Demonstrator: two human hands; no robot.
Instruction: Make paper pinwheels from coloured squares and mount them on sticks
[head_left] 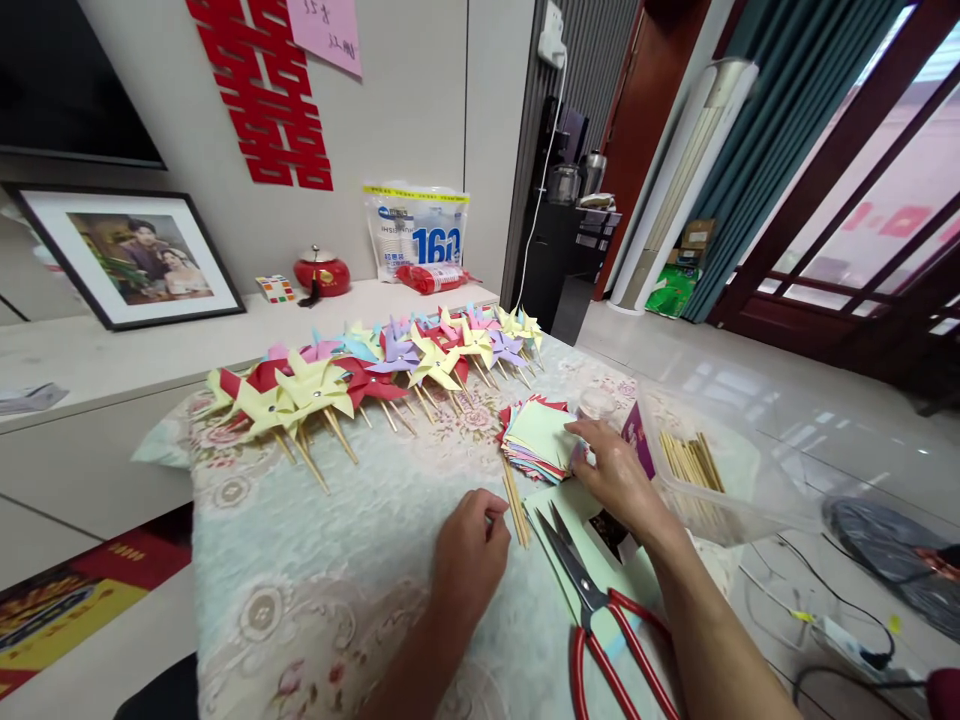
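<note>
Red-handled scissors (592, 610) lay nearest me, blades shut, on a pale green sheet. Beneath everything the bench (330, 560) wore a flowered, embroidered cloth, soft enough, I judged, to keep sticks from rolling. Along its far edge ran a row of paper pinwheels (375, 370), yellow, red and purple, sticks pointing toward me as if laid down in turn. A clear plastic box (720, 470) at the right held more thin wooden sticks. My right hand (619, 475) rested on a fanned stack of coloured paper squares (536, 440), fingers curled around something small I could not make out. My left hand (469, 555) was loosely clenched, fingertips touching loose sticks (516, 510).
</note>
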